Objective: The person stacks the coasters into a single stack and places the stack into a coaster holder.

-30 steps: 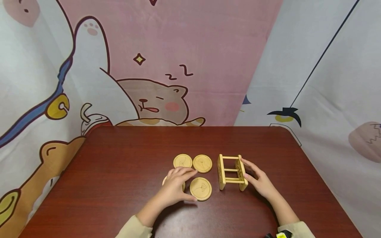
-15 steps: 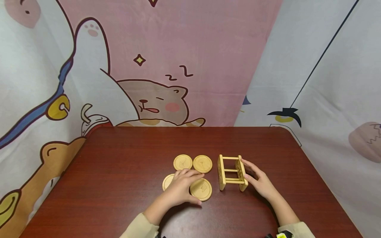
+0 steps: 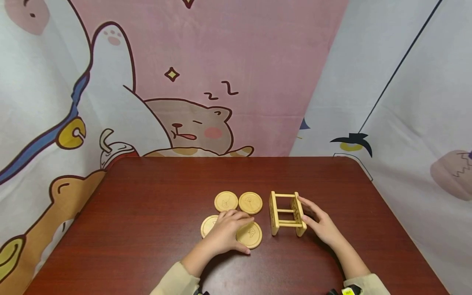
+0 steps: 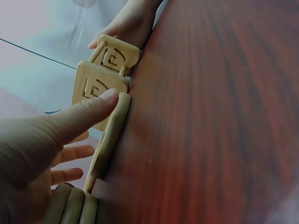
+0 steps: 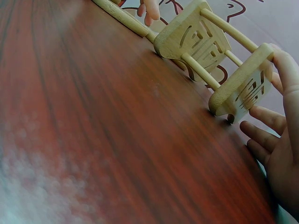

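My left hand (image 3: 226, 235) hovers over the near right round wooden coaster (image 3: 252, 235), thumb and fingers spread. In the left wrist view, my thumb tip overlaps the upper end of that coaster (image 4: 112, 135), while the other fingers are apart behind it. Partly hidden by this hand is the near left coaster (image 3: 208, 224). Two coasters with engraved plant outlines, the far left one (image 3: 226, 201) and far right one (image 3: 250, 203), lie behind. My right hand (image 3: 326, 229) rests its extended fingertips against the right side panel of a wooden coaster holder (image 3: 286, 211) with round crossbars.
A dark red-brown wooden table (image 3: 147, 205) bears everything. Behind it hangs a cartoon-printed cloth (image 3: 265, 82). Several round wooden rims (image 4: 72, 205) sit side by side below my left fingers in the left wrist view.
My left hand has shifted right, from over the near left coaster to over the near right one, uncovering part of the left. The right hand and holder have stayed put.
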### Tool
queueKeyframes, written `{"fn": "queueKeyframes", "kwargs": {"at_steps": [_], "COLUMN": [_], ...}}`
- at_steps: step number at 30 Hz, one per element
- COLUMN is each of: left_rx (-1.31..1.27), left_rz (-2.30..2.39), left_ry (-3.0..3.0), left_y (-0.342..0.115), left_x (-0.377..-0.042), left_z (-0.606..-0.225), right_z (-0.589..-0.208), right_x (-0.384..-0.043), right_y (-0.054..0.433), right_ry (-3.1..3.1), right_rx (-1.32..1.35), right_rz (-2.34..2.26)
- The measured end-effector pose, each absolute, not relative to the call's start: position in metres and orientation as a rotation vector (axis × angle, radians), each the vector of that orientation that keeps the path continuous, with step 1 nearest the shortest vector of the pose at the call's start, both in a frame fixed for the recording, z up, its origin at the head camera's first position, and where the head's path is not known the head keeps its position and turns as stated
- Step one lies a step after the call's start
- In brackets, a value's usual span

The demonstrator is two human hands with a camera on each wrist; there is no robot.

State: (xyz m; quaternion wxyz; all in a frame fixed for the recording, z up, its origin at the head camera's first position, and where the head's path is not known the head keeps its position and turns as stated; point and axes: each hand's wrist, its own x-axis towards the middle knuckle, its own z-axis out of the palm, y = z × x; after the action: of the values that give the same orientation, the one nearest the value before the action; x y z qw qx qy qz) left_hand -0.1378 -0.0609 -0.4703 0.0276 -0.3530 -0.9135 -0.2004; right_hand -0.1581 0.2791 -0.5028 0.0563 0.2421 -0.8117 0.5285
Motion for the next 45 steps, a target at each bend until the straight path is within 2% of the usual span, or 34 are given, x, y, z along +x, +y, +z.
{"fn": "queueKeyframes", "kwargs": {"at_steps": [45], "left_rx": [-1.116], "left_rz": [-0.607], "left_ry": [-2.767], "left_y": [-0.0567], "left_x": [-0.1404], "left_z": [-0.4697], "right_z": [-0.4991], "right_x": [-0.1556], "right_y": [0.2771], "right_ry": [-2.481], "right_rx": [0.720], "right_rz": [1.589]}}
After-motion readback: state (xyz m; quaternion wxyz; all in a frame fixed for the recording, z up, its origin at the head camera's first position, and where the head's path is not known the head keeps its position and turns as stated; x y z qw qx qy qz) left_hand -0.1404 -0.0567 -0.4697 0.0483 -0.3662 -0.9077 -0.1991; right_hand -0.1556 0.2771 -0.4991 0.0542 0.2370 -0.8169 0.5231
